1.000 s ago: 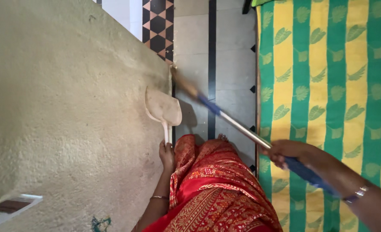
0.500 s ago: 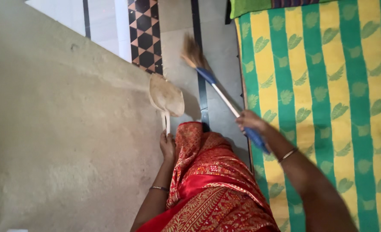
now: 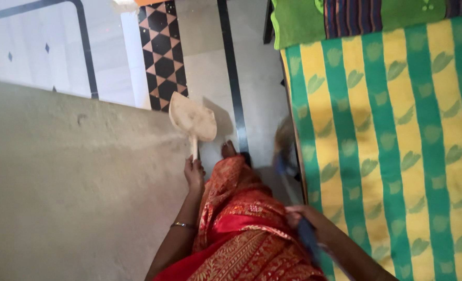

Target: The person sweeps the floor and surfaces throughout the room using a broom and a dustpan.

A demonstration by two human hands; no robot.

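Over tiled floor, left hand grips a dustpan, right hand a blurred broom.

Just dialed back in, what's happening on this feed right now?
A person in a red and gold garment stands in the narrow strip of floor between a beige wall and a bed with a green-and-yellow cover. The left hand holds a pale dustpan by its handle, lifted beside the wall. The right hand grips a blue-handled broom, blurred, angled down along the bed's edge.
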